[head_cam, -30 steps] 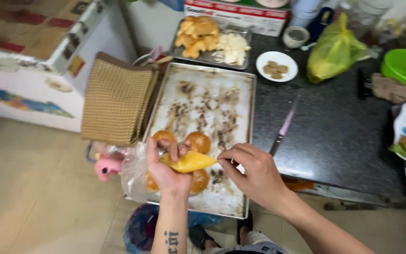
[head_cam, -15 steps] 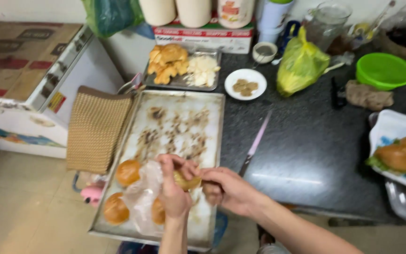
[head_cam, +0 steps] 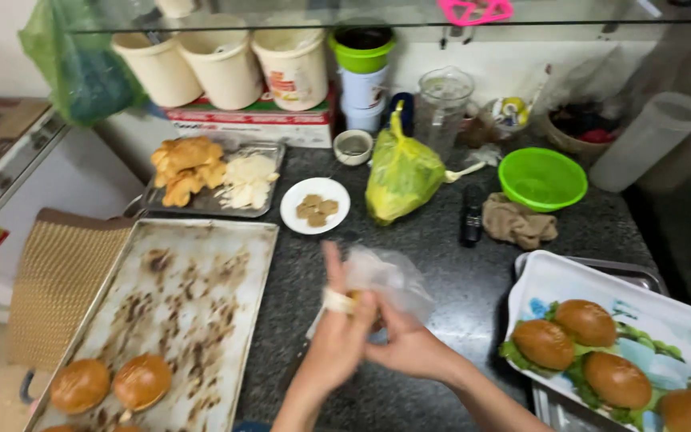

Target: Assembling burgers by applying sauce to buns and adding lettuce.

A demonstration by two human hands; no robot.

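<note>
Sitting at the far left, a woven tan mat [head_cam: 57, 288] is draping over a ledge beside the long, scorched metal baking tray [head_cam: 225, 240]; two glossy brown round buns [head_cam: 112, 384] are resting at the tray's near end; behind it, a smaller metal tray of fried golden pieces [head_cam: 201, 172] and a small white plate of brown biscuits [head_cam: 315, 206] are standing on the dark speckled stone counter [head_cam: 457, 280].

Working at the middle, the left hand [head_cam: 337, 340] and the right hand [head_cam: 409, 346] are pressing close together above the counter, both closed around a thin clear plastic bag [head_cam: 389, 280] with something small inside, too hidden to name; the bag is looking feather-light, limp, crinkly and rather slippery, likely to tear if pulled hard; gripping it by the gathered neck, with a palm under the soft load, seems the safest hold.

Lying to the right, a knotted yellow plastic bag [head_cam: 401, 176], a bright green plastic bowl [head_cam: 543, 178] and a crumpled brown cloth [head_cam: 519, 222] are resting on the counter; at the far right, a white printed tray [head_cam: 569, 276] is carrying soft burgers with leafy lettuce [head_cam: 585, 352].
</note>
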